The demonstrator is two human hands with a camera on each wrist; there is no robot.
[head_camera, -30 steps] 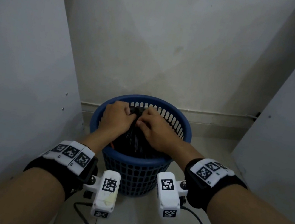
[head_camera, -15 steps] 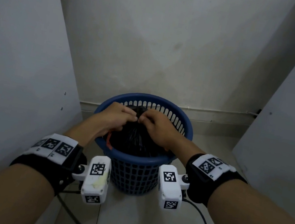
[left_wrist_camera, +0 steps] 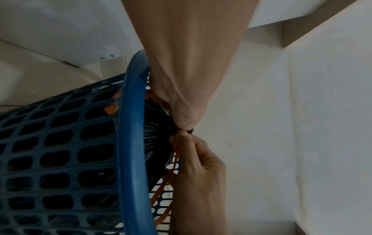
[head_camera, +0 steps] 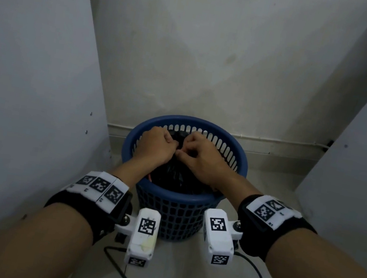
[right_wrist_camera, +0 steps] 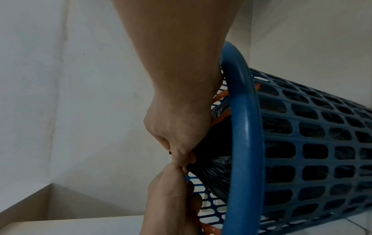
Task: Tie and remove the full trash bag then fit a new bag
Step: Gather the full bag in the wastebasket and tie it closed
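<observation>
Fingers (head_camera: 172, 140) of both hands pinch the gathered, crinkled neck of the black trash bag (head_camera: 174, 176).

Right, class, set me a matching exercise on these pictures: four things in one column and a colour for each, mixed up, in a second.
Things:
1. basket
2. bag
3. drawstring
4. wall

Colours:
a. orange
b. off-white
c. blue
d. black

Pairs: 1-c, 2-d, 3-a, 4-b.

Both the left hand and right hand pinch the bag's gathered top.
</observation>
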